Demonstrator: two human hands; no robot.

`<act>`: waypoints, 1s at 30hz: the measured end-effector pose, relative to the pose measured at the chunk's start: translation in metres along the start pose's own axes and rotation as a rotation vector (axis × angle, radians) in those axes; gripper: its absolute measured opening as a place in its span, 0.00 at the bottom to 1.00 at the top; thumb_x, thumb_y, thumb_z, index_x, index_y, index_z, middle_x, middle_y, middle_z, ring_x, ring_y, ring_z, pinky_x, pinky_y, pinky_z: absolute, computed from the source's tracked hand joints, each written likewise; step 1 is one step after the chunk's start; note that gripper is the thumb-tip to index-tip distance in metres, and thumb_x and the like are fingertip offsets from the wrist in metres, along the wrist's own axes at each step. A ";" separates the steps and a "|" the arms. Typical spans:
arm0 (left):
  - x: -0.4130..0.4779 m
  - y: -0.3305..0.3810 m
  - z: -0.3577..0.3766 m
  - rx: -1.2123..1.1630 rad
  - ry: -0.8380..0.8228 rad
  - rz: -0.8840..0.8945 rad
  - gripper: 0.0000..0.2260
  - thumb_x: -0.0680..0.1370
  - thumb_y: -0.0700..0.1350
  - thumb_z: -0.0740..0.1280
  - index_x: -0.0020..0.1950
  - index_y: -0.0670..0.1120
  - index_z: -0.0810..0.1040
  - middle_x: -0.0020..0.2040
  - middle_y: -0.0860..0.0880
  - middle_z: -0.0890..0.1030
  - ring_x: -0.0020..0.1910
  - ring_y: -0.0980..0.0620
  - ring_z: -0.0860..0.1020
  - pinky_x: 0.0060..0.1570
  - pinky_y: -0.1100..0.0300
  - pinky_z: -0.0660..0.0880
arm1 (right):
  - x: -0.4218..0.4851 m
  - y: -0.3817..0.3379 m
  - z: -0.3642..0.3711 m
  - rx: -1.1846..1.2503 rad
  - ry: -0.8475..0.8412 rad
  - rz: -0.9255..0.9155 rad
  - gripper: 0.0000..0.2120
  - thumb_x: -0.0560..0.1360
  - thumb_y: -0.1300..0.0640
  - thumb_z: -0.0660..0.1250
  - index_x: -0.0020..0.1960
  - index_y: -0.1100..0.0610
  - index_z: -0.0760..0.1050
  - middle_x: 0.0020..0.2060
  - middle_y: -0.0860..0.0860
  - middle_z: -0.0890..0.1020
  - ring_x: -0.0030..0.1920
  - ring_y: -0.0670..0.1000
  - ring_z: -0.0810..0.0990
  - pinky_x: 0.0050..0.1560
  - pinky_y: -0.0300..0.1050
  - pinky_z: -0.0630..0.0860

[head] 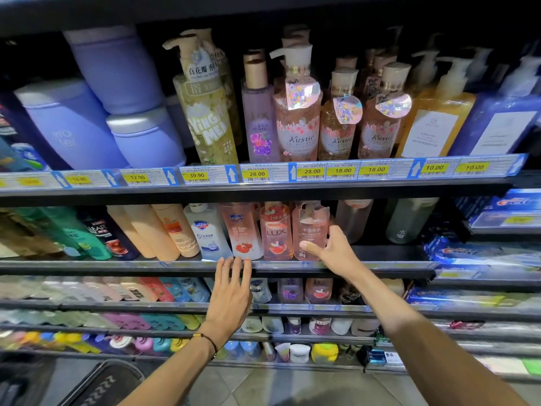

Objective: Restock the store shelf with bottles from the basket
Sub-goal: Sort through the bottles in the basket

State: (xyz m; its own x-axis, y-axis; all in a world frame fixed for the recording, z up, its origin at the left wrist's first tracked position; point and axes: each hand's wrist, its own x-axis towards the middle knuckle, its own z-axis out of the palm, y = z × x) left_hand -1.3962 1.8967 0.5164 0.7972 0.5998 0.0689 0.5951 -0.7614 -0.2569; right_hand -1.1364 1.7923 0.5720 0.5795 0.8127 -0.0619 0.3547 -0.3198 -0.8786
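My right hand grips a clear pink bottle standing upright on the second shelf, thumb on its front and fingers round its right side. To its left stand a pink LUX bottle and a Safeguard bottle. My left hand is flat, fingers together, fingertips resting on the shelf's front edge below the Safeguard bottle; it holds nothing. The basket shows only as a dark rim at the bottom left.
The upper shelf carries pump bottles and purple jars above yellow price tags. Right of the pink bottle stand a frosted pale bottle and a grey-green one, with a gap between them. Toothpaste boxes fill the right side. Lower shelves hold small bottles.
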 end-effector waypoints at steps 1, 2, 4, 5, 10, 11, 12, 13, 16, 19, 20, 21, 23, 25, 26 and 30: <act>0.000 0.002 -0.001 0.001 -0.007 -0.011 0.34 0.74 0.47 0.65 0.76 0.35 0.61 0.68 0.33 0.68 0.67 0.30 0.67 0.74 0.33 0.56 | -0.001 0.001 -0.001 -0.011 -0.015 -0.019 0.26 0.68 0.39 0.77 0.55 0.54 0.74 0.51 0.51 0.80 0.52 0.49 0.80 0.55 0.51 0.79; 0.001 0.004 -0.002 0.002 -0.016 -0.022 0.35 0.74 0.48 0.65 0.77 0.35 0.60 0.69 0.33 0.68 0.67 0.30 0.66 0.74 0.32 0.55 | 0.000 0.006 -0.001 -0.028 -0.033 -0.036 0.27 0.67 0.37 0.77 0.57 0.52 0.75 0.52 0.49 0.81 0.54 0.46 0.81 0.57 0.51 0.80; 0.000 0.007 -0.005 0.001 -0.035 -0.036 0.36 0.74 0.49 0.66 0.77 0.35 0.59 0.69 0.33 0.67 0.68 0.30 0.65 0.74 0.32 0.54 | 0.003 0.012 0.000 -0.060 -0.051 -0.037 0.28 0.66 0.34 0.75 0.58 0.48 0.75 0.53 0.47 0.82 0.55 0.45 0.81 0.59 0.53 0.79; 0.000 0.007 -0.006 0.000 -0.042 -0.039 0.36 0.74 0.50 0.66 0.77 0.35 0.59 0.69 0.33 0.67 0.68 0.30 0.65 0.75 0.32 0.54 | 0.003 0.011 0.001 -0.076 -0.053 -0.041 0.27 0.67 0.35 0.75 0.58 0.48 0.74 0.54 0.47 0.81 0.56 0.45 0.80 0.60 0.54 0.79; -0.003 0.007 -0.013 -0.004 -0.063 -0.036 0.38 0.73 0.52 0.66 0.77 0.35 0.59 0.70 0.34 0.67 0.69 0.30 0.65 0.75 0.33 0.55 | -0.015 0.001 0.002 -0.243 -0.002 -0.005 0.24 0.73 0.41 0.74 0.55 0.55 0.66 0.53 0.52 0.74 0.55 0.53 0.75 0.57 0.54 0.75; -0.003 0.008 -0.015 -0.005 -0.069 -0.037 0.38 0.72 0.53 0.66 0.77 0.36 0.59 0.70 0.34 0.67 0.69 0.30 0.65 0.75 0.34 0.55 | -0.019 0.002 0.004 -0.304 0.029 -0.029 0.25 0.73 0.41 0.73 0.55 0.56 0.65 0.53 0.53 0.74 0.56 0.55 0.74 0.57 0.55 0.75; -0.003 0.008 -0.016 -0.009 -0.076 -0.040 0.38 0.72 0.53 0.66 0.77 0.36 0.59 0.70 0.34 0.68 0.69 0.31 0.65 0.75 0.34 0.55 | -0.025 0.005 0.007 -0.354 0.068 -0.061 0.25 0.73 0.41 0.72 0.57 0.56 0.65 0.55 0.54 0.73 0.58 0.56 0.73 0.57 0.55 0.75; -0.003 0.007 -0.017 -0.011 -0.084 -0.042 0.38 0.72 0.53 0.66 0.77 0.36 0.59 0.69 0.34 0.68 0.69 0.31 0.65 0.75 0.34 0.55 | -0.031 0.008 0.011 -0.367 0.117 -0.094 0.26 0.74 0.43 0.72 0.61 0.57 0.65 0.57 0.54 0.73 0.61 0.57 0.72 0.59 0.56 0.74; -0.001 0.002 -0.020 0.005 -0.084 -0.013 0.38 0.74 0.56 0.65 0.77 0.36 0.58 0.69 0.34 0.67 0.69 0.32 0.65 0.75 0.35 0.55 | -0.056 0.017 0.022 -0.300 0.333 -0.212 0.30 0.76 0.50 0.71 0.72 0.61 0.65 0.65 0.57 0.72 0.67 0.58 0.69 0.66 0.54 0.71; -0.005 -0.006 -0.021 -0.024 -0.054 0.025 0.37 0.77 0.59 0.61 0.79 0.38 0.57 0.72 0.36 0.67 0.72 0.34 0.65 0.76 0.39 0.56 | -0.078 0.021 0.040 -0.430 0.398 -0.382 0.25 0.75 0.54 0.69 0.69 0.62 0.70 0.63 0.59 0.74 0.64 0.61 0.72 0.66 0.55 0.70; -0.009 -0.010 -0.021 -0.054 -0.029 0.027 0.35 0.78 0.58 0.59 0.79 0.39 0.58 0.74 0.38 0.67 0.73 0.36 0.64 0.77 0.40 0.56 | -0.083 0.020 0.049 -0.495 0.379 -0.431 0.25 0.75 0.54 0.68 0.69 0.62 0.71 0.63 0.59 0.74 0.65 0.62 0.73 0.67 0.56 0.70; -0.014 -0.015 -0.021 -0.091 0.000 0.023 0.34 0.78 0.57 0.58 0.79 0.40 0.59 0.76 0.39 0.66 0.75 0.37 0.63 0.78 0.41 0.56 | -0.088 0.017 0.058 -0.555 0.348 -0.470 0.25 0.75 0.54 0.68 0.69 0.62 0.72 0.64 0.59 0.74 0.66 0.62 0.72 0.68 0.57 0.69; -0.031 -0.028 -0.017 -0.148 0.050 -0.005 0.32 0.78 0.56 0.58 0.80 0.43 0.61 0.78 0.41 0.64 0.78 0.39 0.62 0.78 0.42 0.57 | -0.097 0.008 0.082 -0.634 0.292 -0.514 0.25 0.75 0.53 0.67 0.69 0.62 0.73 0.67 0.60 0.74 0.69 0.63 0.71 0.70 0.60 0.67; -0.059 -0.051 -0.005 -0.178 0.034 -0.057 0.31 0.79 0.57 0.57 0.80 0.45 0.62 0.80 0.42 0.63 0.79 0.40 0.61 0.77 0.40 0.57 | -0.105 -0.004 0.115 -0.666 0.237 -0.528 0.25 0.76 0.52 0.65 0.70 0.63 0.73 0.68 0.61 0.74 0.70 0.63 0.71 0.71 0.62 0.67; -0.077 -0.066 0.003 -0.185 0.007 -0.093 0.31 0.79 0.58 0.56 0.80 0.46 0.62 0.80 0.42 0.63 0.79 0.41 0.60 0.77 0.40 0.57 | -0.111 -0.011 0.135 -0.679 0.202 -0.531 0.26 0.77 0.51 0.63 0.70 0.62 0.73 0.68 0.61 0.75 0.70 0.62 0.71 0.71 0.62 0.67; -0.163 -0.142 0.039 -0.231 -0.084 -0.289 0.31 0.77 0.58 0.59 0.79 0.48 0.65 0.79 0.41 0.64 0.78 0.39 0.63 0.76 0.38 0.60 | -0.138 -0.049 0.237 -0.724 0.030 -0.556 0.25 0.76 0.49 0.62 0.69 0.61 0.73 0.67 0.60 0.76 0.68 0.62 0.72 0.69 0.60 0.69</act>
State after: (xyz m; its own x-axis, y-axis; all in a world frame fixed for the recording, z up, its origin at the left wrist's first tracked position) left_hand -1.6144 1.9167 0.5043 0.5877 0.8087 0.0248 0.8090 -0.5876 -0.0135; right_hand -1.4077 1.8112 0.5114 0.2024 0.9313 0.3027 0.9563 -0.1213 -0.2660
